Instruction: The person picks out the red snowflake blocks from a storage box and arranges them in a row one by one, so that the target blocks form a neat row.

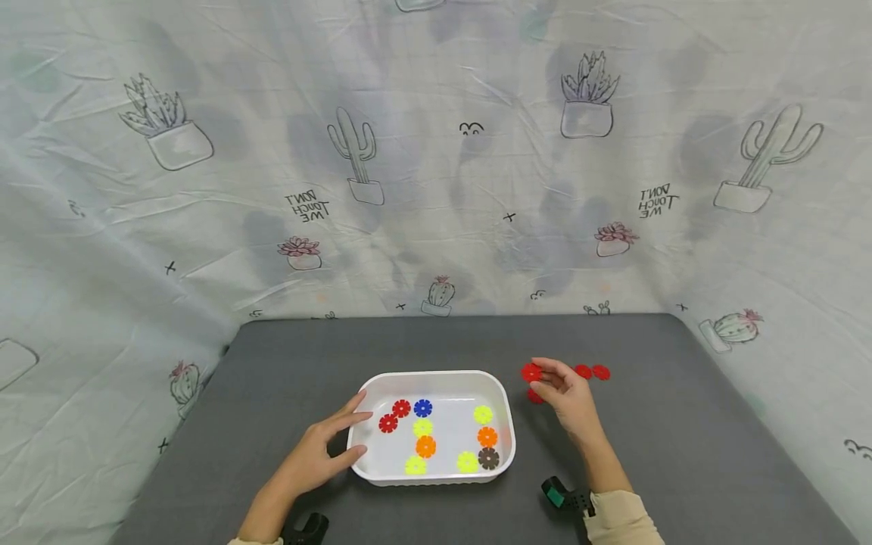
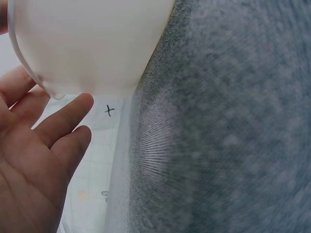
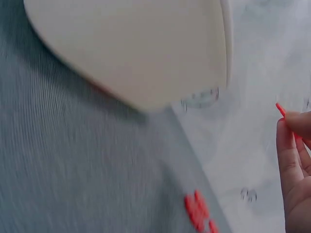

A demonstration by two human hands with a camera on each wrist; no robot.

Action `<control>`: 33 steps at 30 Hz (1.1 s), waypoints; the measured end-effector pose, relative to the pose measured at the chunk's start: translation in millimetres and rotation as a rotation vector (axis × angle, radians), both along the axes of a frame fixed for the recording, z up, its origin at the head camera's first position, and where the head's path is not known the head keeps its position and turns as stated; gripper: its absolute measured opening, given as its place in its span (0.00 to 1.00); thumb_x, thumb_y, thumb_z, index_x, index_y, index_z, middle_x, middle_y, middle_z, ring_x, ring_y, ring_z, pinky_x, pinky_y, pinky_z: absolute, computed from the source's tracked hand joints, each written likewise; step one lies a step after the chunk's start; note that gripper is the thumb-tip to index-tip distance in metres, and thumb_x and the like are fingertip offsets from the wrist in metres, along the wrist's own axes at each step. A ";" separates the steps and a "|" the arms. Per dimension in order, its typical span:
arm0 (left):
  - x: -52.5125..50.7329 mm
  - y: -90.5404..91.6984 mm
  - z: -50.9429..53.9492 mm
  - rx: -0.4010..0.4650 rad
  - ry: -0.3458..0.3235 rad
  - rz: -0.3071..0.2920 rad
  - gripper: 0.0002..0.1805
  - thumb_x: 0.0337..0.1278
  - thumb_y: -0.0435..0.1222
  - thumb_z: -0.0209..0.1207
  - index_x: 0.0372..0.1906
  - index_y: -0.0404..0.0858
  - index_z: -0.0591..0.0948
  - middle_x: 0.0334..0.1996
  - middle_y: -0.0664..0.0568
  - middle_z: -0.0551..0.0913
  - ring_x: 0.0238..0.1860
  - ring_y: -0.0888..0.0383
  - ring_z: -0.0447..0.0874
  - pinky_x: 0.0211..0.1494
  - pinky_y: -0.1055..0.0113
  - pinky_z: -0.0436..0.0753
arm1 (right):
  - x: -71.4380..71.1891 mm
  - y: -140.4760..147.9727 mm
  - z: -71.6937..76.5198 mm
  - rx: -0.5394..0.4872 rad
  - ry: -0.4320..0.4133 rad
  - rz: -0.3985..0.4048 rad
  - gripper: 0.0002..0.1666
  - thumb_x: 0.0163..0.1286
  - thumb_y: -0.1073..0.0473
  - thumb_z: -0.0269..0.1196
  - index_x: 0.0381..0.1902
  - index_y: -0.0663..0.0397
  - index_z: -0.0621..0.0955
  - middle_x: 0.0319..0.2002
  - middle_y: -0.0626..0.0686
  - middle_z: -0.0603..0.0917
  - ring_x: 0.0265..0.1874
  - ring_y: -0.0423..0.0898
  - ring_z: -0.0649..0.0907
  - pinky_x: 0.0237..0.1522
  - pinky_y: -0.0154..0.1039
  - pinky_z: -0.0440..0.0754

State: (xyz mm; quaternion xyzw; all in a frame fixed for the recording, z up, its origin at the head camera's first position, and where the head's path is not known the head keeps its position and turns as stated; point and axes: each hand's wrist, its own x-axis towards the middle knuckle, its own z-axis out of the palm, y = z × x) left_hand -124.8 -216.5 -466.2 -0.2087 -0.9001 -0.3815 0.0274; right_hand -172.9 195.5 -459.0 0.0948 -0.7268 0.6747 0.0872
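Note:
My left hand (image 1: 315,456) rests at the left end of a white plastic tray (image 1: 436,480), its fairly straight fingers and thumb reaching over the rim. In the left wrist view, other fingers (image 2: 68,119) lie by the tray's outer wall. Right of the tray, my right hand (image 1: 568,401) pinches a red notched plastic disc (image 1: 531,372) between thumb and fingertips, above the table. Another red disc (image 1: 536,396) lies below that hand, partly hidden. Inside the tray lie red discs (image 1: 388,423), a blue disc (image 1: 423,409), orange discs (image 1: 425,446), several yellow discs (image 1: 483,414) and a dark brown disc (image 1: 488,458).
Two more red discs (image 1: 601,372) lie on the grey table (image 1: 633,439) beyond my right hand. A white cloth printed with cacti (image 1: 436,166) hangs behind the table and along both sides. Black bands with camera units (image 1: 565,496) sit at both wrists.

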 end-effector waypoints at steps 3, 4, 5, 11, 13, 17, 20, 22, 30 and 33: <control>0.0 0.1 -0.6 -0.003 0.015 -0.001 0.26 0.51 0.42 0.66 0.58 0.44 0.79 0.70 0.53 0.65 0.67 0.48 0.67 0.60 0.43 0.72 | -3.4 12.8 -5.2 0.000 0.010 -0.031 0.25 0.62 0.70 0.63 0.56 0.75 0.72 0.45 0.42 0.81 0.41 0.34 0.80 0.39 0.24 0.80; 0.0 0.1 -0.9 -0.003 0.019 -0.002 0.26 0.51 0.42 0.66 0.58 0.44 0.79 0.70 0.53 0.65 0.67 0.49 0.67 0.60 0.43 0.72 | -4.1 16.7 -6.6 0.005 0.015 -0.046 0.25 0.62 0.70 0.62 0.57 0.75 0.72 0.46 0.41 0.80 0.41 0.34 0.80 0.39 0.23 0.79; 0.2 0.2 -0.9 -0.008 0.025 0.000 0.26 0.51 0.42 0.66 0.58 0.44 0.79 0.70 0.53 0.65 0.67 0.50 0.67 0.60 0.43 0.72 | -4.4 20.5 -8.0 0.007 0.017 -0.059 0.25 0.63 0.69 0.62 0.57 0.75 0.71 0.47 0.40 0.80 0.42 0.33 0.79 0.40 0.23 0.79; 0.8 -0.7 -1.2 -0.019 0.062 0.006 0.25 0.50 0.41 0.66 0.57 0.45 0.79 0.69 0.52 0.67 0.67 0.50 0.68 0.60 0.45 0.74 | -3.6 38.8 -18.1 0.006 -0.073 -0.175 0.27 0.64 0.66 0.63 0.59 0.73 0.71 0.45 0.37 0.79 0.43 0.30 0.78 0.41 0.21 0.78; 0.8 -1.1 -1.3 -0.019 0.073 0.001 0.25 0.50 0.41 0.66 0.57 0.44 0.79 0.69 0.51 0.67 0.66 0.48 0.68 0.59 0.44 0.74 | -3.1 43.4 -22.0 0.023 -0.130 -0.224 0.28 0.64 0.64 0.63 0.60 0.70 0.72 0.44 0.37 0.78 0.43 0.28 0.78 0.41 0.20 0.77; 0.6 -1.1 -1.6 -0.024 0.068 0.003 0.25 0.51 0.41 0.66 0.57 0.44 0.79 0.69 0.51 0.66 0.66 0.46 0.69 0.58 0.43 0.74 | -3.1 50.0 -28.3 0.098 -0.228 -0.319 0.26 0.64 0.63 0.63 0.60 0.64 0.74 0.47 0.43 0.78 0.41 0.25 0.76 0.39 0.19 0.76; 0.6 -0.6 -1.7 -0.017 0.052 0.008 0.25 0.50 0.41 0.66 0.57 0.44 0.79 0.69 0.52 0.66 0.66 0.46 0.68 0.59 0.43 0.74 | -4.4 52.9 -32.1 0.196 -0.271 -0.374 0.25 0.65 0.63 0.63 0.60 0.59 0.75 0.53 0.53 0.79 0.42 0.29 0.76 0.38 0.18 0.75; 0.7 -0.1 -1.3 -0.017 0.049 0.009 0.25 0.50 0.41 0.66 0.57 0.44 0.80 0.69 0.52 0.66 0.66 0.46 0.68 0.59 0.43 0.73 | -4.9 53.9 -34.5 0.280 -0.282 -0.394 0.24 0.65 0.63 0.62 0.59 0.58 0.76 0.56 0.59 0.78 0.45 0.35 0.78 0.37 0.17 0.73; 2.1 1.7 0.7 -0.026 0.050 0.006 0.25 0.51 0.42 0.65 0.57 0.43 0.79 0.69 0.50 0.67 0.66 0.44 0.68 0.58 0.40 0.73 | -2.2 50.5 -40.7 0.517 -0.255 -0.433 0.22 0.64 0.66 0.60 0.57 0.61 0.77 0.49 0.66 0.81 0.48 0.58 0.82 0.37 0.29 0.78; 2.0 1.6 0.4 -0.027 0.050 0.009 0.25 0.52 0.42 0.65 0.57 0.43 0.79 0.69 0.50 0.67 0.66 0.44 0.68 0.58 0.40 0.73 | -2.6 49.4 -41.1 0.530 -0.252 -0.441 0.22 0.64 0.66 0.60 0.57 0.61 0.77 0.50 0.65 0.79 0.48 0.58 0.81 0.41 0.36 0.81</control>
